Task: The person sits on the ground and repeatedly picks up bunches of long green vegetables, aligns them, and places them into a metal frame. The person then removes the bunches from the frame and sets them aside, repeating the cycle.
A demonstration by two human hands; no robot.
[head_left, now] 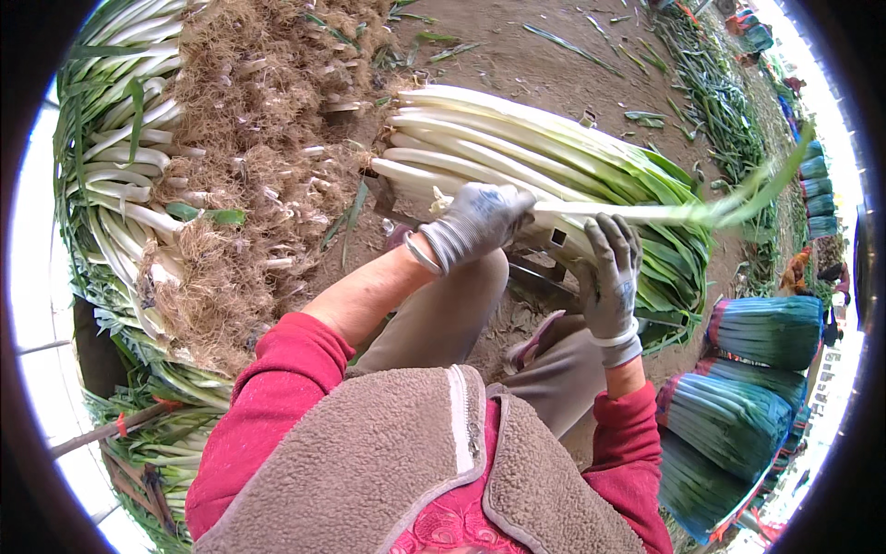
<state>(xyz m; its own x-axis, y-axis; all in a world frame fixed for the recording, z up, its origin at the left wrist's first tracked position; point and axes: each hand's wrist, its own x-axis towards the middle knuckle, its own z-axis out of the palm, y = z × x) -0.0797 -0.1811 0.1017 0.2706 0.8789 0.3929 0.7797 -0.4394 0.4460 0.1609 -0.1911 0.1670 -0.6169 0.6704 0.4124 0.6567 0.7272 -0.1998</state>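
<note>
My left hand, in a grey knit glove, is closed around the white stalk of a single leek. That leek lies across the front of a heap, its green leaves smeared by motion at the right. My right hand, gloved too, has its fingers stretched out, with the fingertips against the leek's stalk. Just beyond both hands lies a thick heap of leeks, white ends to the left and green leaves to the right. It rests on a low metal stand, which my hands partly hide.
Left of the stand, a big pile of untrimmed leeks shows tangled brown roots. Blue-wrapped leek bundles stand at the lower right. Cut leaves litter the earth floor, and a brown chicken is at the far right.
</note>
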